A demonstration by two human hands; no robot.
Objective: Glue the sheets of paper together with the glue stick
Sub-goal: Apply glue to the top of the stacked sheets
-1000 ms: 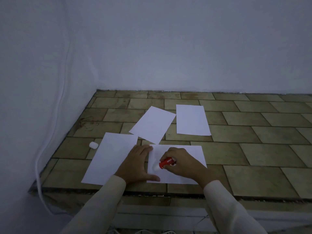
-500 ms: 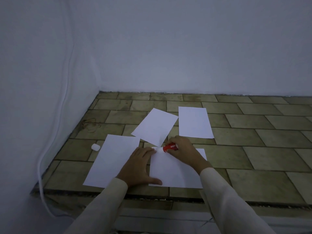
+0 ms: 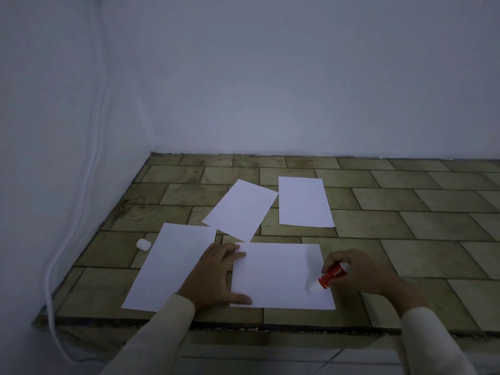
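While the stick (image 3: pixel 333 274) was held to paper, the following was recorded on the tiles (image 3: pixel 405 212).

Stick: red barrel, white end. It was gripped by the right hand (image 3: pixel 362 272), whose fingers and thumb were curled round its upper half. The barrel was tilted, with its lower half clear of the grip and pointed down and to the left of the hand. The white end was set on the near sheet (image 3: pixel 276 274), close to that sheet's right edge and near corner. Whether it was pressed or only touching could not be told.

Near sheet: white, laid lengthwise along the front edge of the tiles. Its left edge was held down by the left hand (image 3: pixel 213 277), which was laid flat with fingers straight. The fingertips were placed on the far left corner and the thumb was stretched along the near left corner.

Left sheet (image 3: pixel 173 263): white, laid just beside the near sheet. Its right edge was partly covered by the left hand.

Tilted sheet (image 3: pixel 240 209): white, laid askew beyond those two. Its near corner was close to the near sheet's far edge; contact could not be told.

Far sheet (image 3: pixel 304 203): white, laid just beside the tilted sheet, on its right.

Cap (image 3: pixel 143 244): small, white, laid left of the left sheet and well apart from the stick.

Cable (image 3: pixel 81 185): white, hung down the left wall (image 3: pixel 40 131).
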